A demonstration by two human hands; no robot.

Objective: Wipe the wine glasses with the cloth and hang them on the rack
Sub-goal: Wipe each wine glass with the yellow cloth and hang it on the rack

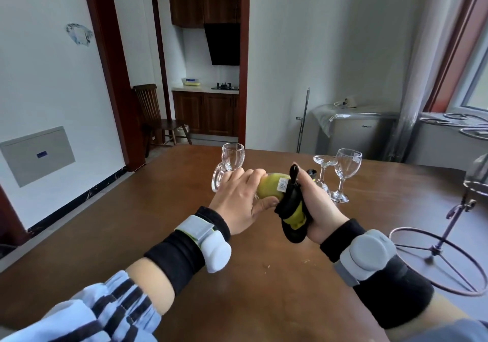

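Gripping a clear wine glass (220,180) lying sideways at centre frame, left hand (239,200) curled round its bowel end, with the round foot sticking out to the left of the knuckles and the bowl stuffed with a yellow-green cloth with black trim (284,196). Clutching the trailing end of that cloth in the right hand (318,208), fingers closed round the fabric just right of centre. Standing upright behind the hands on the brown wooden table (158,222): a second clear glass (232,156) above the left hand, and two more stemmed glasses (343,172) close together to the right. Sitting at the right edge of the frame, a dark metal wire rack (438,252) with a ring base and slanted stem, well apart from the held glass. Wearing black wrist bands with grey-white modules on both forearms.
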